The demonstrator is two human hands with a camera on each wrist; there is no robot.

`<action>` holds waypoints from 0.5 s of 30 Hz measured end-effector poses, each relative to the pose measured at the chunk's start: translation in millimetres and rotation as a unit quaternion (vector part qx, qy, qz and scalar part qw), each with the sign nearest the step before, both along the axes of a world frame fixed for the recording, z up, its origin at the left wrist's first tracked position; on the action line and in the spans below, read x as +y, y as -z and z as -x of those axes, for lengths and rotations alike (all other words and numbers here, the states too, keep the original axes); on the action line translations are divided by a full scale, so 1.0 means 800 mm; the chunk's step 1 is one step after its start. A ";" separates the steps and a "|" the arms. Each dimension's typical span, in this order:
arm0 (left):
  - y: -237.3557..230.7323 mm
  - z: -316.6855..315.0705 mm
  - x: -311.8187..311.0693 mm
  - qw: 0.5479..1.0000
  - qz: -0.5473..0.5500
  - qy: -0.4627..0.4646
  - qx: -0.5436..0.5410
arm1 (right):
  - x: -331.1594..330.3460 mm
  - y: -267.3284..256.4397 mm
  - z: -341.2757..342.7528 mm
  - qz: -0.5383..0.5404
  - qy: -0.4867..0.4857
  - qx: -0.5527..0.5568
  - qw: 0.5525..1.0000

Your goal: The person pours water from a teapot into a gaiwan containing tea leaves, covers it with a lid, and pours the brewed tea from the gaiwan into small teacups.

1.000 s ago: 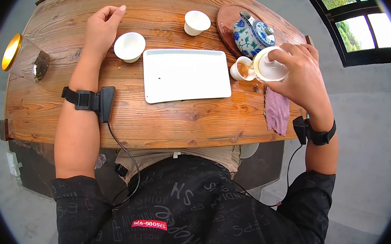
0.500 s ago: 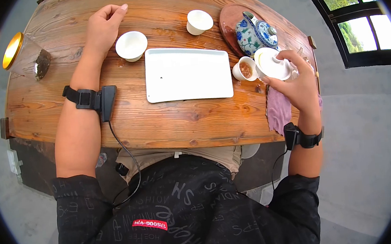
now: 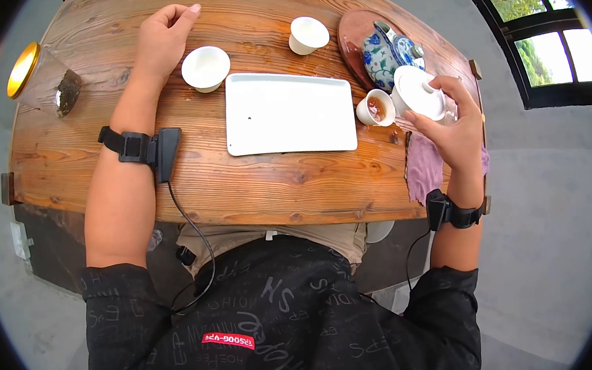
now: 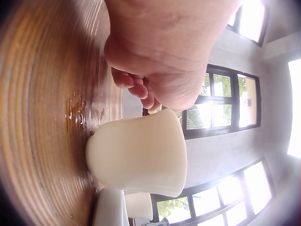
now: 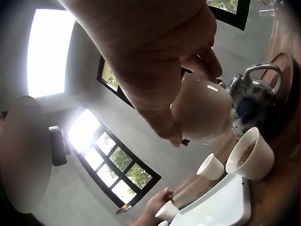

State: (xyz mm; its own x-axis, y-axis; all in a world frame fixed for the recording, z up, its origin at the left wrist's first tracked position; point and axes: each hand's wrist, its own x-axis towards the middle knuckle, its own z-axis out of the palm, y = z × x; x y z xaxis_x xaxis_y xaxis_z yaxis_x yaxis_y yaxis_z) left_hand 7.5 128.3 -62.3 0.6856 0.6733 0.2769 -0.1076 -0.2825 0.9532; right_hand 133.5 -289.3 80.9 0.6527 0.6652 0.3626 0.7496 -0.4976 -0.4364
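Note:
In the head view my right hand [image 3: 460,130] grips a white lidded bowl [image 3: 415,95] by its rim, a finger at the lid's knob. Right beside the bowl stands a white cup [image 3: 375,108] with brown liquid in it; the right wrist view shows this cup [image 5: 251,153] below the bowl [image 5: 202,108]. My left hand [image 3: 162,44] lies idle at the back left, fingers loosely curled and holding nothing. Close to it is a white cup [image 3: 205,69], which looms large in the left wrist view [image 4: 138,153].
A white tray [image 3: 290,112] lies mid-table, another white cup [image 3: 308,35] behind it. A blue-patterned teapot [image 3: 382,56] sits on a round brown board [image 3: 351,34]. A purple cloth [image 3: 423,168] lies at the right, a gold-lidded jar [image 3: 44,78] at the far left.
The lidded bowl was tipped toward the cup with brown liquid between them; it has since tilted back and no stream shows. My right wrist has swung leftward. My left hand has barely moved.

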 end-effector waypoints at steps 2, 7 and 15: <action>-0.001 0.000 0.000 1.000 0.002 -0.003 0.000 | 0.010 -0.008 -0.002 0.002 -0.009 -0.008 1.000; 0.003 -0.003 0.001 1.000 -0.008 0.000 -0.011 | 0.052 -0.021 -0.004 0.005 -0.030 -0.045 0.999; 0.004 -0.003 0.003 0.999 -0.020 -0.006 -0.027 | 0.129 -0.011 -0.034 0.048 -0.067 -0.057 0.995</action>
